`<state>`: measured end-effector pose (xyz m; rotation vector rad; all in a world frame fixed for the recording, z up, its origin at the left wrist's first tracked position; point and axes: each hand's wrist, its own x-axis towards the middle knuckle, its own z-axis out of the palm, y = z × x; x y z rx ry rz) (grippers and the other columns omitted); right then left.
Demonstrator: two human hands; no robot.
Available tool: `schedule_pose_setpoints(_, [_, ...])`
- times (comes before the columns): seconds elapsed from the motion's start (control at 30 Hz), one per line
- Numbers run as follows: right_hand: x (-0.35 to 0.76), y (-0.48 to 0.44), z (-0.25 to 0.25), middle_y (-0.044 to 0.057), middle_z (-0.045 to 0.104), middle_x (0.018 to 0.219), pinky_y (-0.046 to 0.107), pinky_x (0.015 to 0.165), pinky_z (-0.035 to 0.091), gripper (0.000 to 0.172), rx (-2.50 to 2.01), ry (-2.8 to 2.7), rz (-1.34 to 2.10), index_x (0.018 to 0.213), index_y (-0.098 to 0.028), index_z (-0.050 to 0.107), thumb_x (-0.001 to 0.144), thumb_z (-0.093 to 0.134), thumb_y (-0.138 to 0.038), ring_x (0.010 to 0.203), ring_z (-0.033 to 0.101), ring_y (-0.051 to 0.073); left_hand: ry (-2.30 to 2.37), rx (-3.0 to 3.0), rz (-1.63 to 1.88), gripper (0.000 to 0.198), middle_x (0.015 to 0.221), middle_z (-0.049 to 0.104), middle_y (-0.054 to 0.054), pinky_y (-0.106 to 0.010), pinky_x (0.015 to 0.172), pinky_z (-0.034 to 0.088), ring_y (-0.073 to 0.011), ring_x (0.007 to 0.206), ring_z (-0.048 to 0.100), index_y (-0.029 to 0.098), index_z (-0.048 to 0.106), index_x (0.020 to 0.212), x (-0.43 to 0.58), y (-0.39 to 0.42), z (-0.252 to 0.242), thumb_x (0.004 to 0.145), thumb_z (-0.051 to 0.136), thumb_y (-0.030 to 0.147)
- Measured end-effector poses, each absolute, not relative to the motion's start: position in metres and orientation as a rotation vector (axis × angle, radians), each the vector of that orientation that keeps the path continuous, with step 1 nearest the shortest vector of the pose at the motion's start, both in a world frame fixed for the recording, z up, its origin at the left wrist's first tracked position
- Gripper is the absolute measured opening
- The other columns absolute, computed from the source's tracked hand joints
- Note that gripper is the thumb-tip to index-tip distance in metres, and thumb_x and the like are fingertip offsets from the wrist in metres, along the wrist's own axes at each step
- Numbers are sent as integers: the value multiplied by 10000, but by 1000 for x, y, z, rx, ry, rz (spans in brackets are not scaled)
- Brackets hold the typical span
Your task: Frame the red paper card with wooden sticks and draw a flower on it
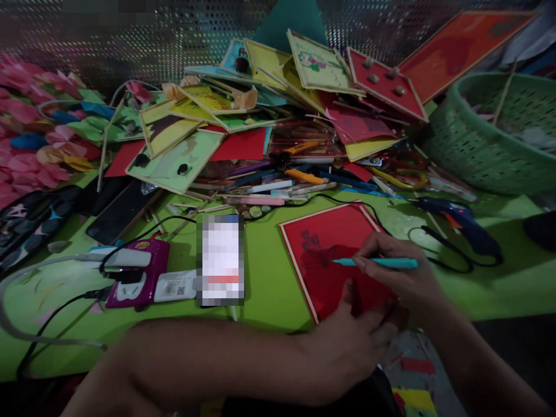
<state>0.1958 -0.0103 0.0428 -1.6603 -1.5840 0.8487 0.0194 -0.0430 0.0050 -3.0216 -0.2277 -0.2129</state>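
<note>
A red card (330, 243) with a pale border lies on the green table (269, 278), a dark drawing on its upper left part. My right hand (395, 272) is closed on a light blue pen (377, 262), whose tip touches the drawing. My left hand (351, 341) rests flat on the card's near corner, fingers spread over its lower edge, holding nothing.
A blurred phone (220, 259) and a purple power strip (139, 272) with cables lie left of the card. Behind are piled framed paper pictures (269, 92), pens (282, 179), a blue glue gun (460, 223) and a green basket (490, 133). Paper flowers (30, 127) fill the far left.
</note>
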Motion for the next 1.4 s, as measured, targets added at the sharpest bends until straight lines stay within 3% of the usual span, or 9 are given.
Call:
schedule_pose_setpoints(0.53, [194,-12,45,5,621,623,336,494,426,183,-1600,-1669,986,723,-281,635,868,671,-388,537,534,183,-168,-3072,-167,528,1655,284,-108,-636,1095,394,-352,1532,228,200,452,1499,20,-41,6,989,315,171])
schedule_pose_setpoints(0.7, [193,-12,45,10,640,640,329,505,438,198,-1588,-1667,1004,721,-264,636,870,675,-388,553,558,185,-152,-3029,-90,552,1663,269,-116,-612,1091,420,-329,1520,262,175,388,1534,19,-39,11,989,303,182])
schedule_pose_setpoints(1.07, [195,-12,43,5,626,627,319,502,430,214,-1594,-1652,993,723,-252,647,863,690,-408,550,544,176,-216,-3011,-199,543,1652,297,-113,-606,1090,410,-335,1519,262,170,415,1520,19,-42,7,983,344,200])
schedule_pose_setpoints(1.4, [204,-8,35,8,641,711,303,587,462,144,-1377,-1044,855,802,-257,693,766,815,-323,611,582,161,-152,-3074,-177,509,1628,346,-54,-641,1075,390,-288,1506,283,262,528,1442,20,-42,2,992,304,178])
